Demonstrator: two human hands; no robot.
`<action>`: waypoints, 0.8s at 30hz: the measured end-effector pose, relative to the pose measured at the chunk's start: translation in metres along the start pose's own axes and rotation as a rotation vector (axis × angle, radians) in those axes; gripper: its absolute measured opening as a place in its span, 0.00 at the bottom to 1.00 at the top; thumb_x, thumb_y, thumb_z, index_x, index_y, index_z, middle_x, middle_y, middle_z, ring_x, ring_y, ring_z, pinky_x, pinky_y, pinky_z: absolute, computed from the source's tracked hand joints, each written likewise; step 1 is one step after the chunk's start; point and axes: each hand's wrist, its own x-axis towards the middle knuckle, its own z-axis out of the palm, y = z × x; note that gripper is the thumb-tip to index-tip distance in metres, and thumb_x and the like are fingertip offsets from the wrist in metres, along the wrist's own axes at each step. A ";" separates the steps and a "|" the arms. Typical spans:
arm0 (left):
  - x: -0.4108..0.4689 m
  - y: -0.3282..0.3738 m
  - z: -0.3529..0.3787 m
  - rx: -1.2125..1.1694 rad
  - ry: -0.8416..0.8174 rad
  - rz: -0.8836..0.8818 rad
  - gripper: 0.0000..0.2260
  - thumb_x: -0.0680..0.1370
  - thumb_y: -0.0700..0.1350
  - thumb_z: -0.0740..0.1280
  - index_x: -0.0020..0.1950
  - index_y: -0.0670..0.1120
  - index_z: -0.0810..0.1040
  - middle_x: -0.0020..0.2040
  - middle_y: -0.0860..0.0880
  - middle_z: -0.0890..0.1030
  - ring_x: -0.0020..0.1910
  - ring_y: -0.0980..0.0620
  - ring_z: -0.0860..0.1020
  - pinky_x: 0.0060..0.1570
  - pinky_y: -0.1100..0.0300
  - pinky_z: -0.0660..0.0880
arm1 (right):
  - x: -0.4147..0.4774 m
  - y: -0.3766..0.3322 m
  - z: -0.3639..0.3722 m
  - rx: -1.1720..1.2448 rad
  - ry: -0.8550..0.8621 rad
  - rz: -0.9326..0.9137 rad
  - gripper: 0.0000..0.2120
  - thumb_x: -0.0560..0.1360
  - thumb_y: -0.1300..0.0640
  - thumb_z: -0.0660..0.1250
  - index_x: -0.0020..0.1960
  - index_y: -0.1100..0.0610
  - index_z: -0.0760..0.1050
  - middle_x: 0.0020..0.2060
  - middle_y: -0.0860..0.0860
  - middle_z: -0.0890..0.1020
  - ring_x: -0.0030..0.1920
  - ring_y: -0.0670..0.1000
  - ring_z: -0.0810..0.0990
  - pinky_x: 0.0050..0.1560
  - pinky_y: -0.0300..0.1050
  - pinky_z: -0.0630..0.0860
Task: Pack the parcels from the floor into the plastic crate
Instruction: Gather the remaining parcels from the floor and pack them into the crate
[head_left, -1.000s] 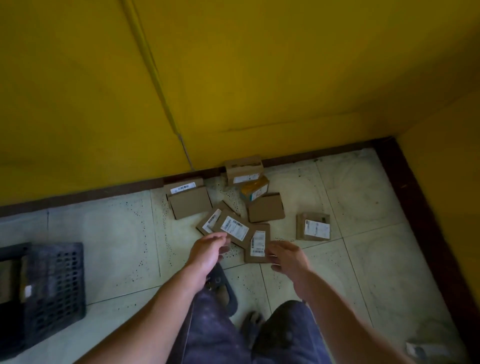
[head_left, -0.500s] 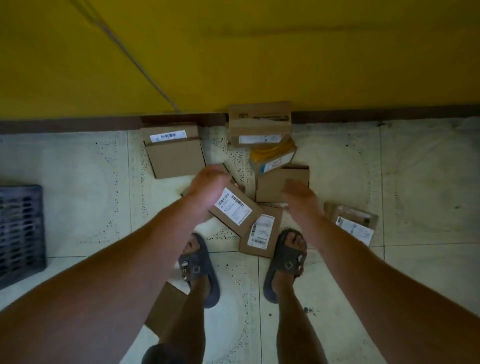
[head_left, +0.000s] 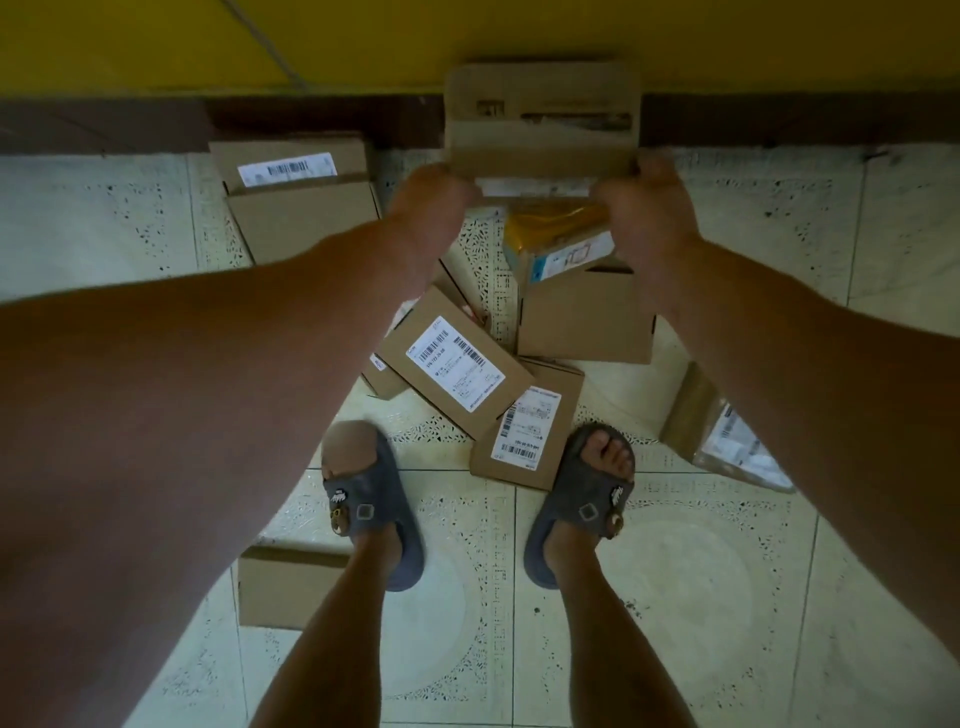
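Several brown cardboard parcels lie on the tiled floor by the yellow wall. My left hand (head_left: 431, 200) and my right hand (head_left: 644, 205) grip the two near corners of the big cardboard parcel (head_left: 540, 119) that stands against the wall's dark skirting. Just below it sits a yellow-taped parcel (head_left: 558, 241) on a plain box (head_left: 584, 317). Two labelled flat parcels, the labelled flat parcel (head_left: 447, 361) and the labelled parcel by my right foot (head_left: 527, 426), lie between my feet and the wall. The plastic crate is out of view.
Another labelled box (head_left: 298, 200) lies at the left by the wall. A parcel in clear wrap (head_left: 727, 431) lies at the right, partly under my forearm. A plain box (head_left: 283, 584) rests behind my left foot. My sandalled feet (head_left: 371, 499) stand on the tiles.
I have leaned in closer over the pile. Both hands reached forward past the flat parcels and closed on the big parcel at the wall. The crate slid out of view at the left.
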 end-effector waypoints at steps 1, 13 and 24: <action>-0.007 -0.001 -0.004 0.008 -0.005 0.017 0.11 0.79 0.44 0.64 0.60 0.45 0.77 0.45 0.52 0.77 0.42 0.56 0.74 0.41 0.62 0.71 | -0.010 0.003 -0.004 0.031 0.008 0.007 0.16 0.75 0.55 0.64 0.62 0.49 0.73 0.48 0.47 0.80 0.48 0.50 0.80 0.46 0.45 0.78; -0.203 0.012 -0.105 -0.096 -0.164 0.089 0.09 0.79 0.44 0.64 0.59 0.46 0.73 0.48 0.57 0.79 0.46 0.63 0.76 0.42 0.67 0.67 | -0.268 -0.053 -0.061 0.167 0.014 0.050 0.12 0.77 0.52 0.64 0.55 0.37 0.78 0.50 0.38 0.82 0.52 0.45 0.78 0.50 0.50 0.75; -0.415 0.013 -0.199 -0.098 -0.160 0.189 0.15 0.79 0.46 0.63 0.66 0.53 0.72 0.62 0.53 0.77 0.61 0.54 0.75 0.63 0.56 0.66 | -0.480 -0.103 -0.095 0.245 -0.034 -0.015 0.14 0.75 0.54 0.67 0.47 0.33 0.80 0.51 0.39 0.83 0.57 0.45 0.78 0.61 0.49 0.73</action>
